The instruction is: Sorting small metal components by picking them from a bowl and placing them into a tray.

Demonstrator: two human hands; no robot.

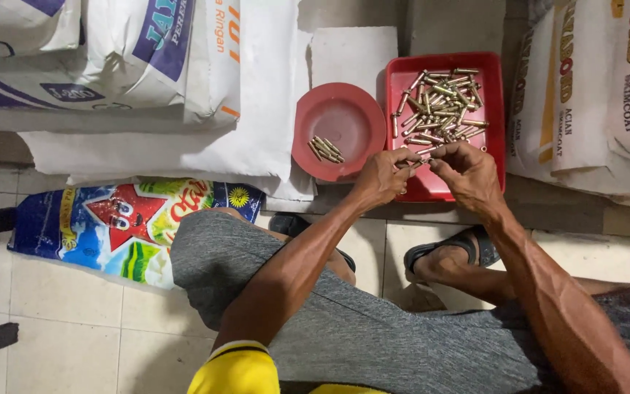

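My left hand (382,175) and my right hand (468,171) meet over the near edge of a red rectangular tray (494,138). Together they pinch a small brass-coloured metal piece (418,162) between the fingertips. The tray holds a heap of several similar brass pieces (440,106). To its left sits a round red plate (329,109) with a few of the same pieces (325,149) lying near its front.
White sacks (147,58) lie stacked at the back left and more sacks (599,95) at the right. A colourful printed bag (122,222) lies on the tiled floor by my left knee. My sandalled feet (446,255) rest below the tray.
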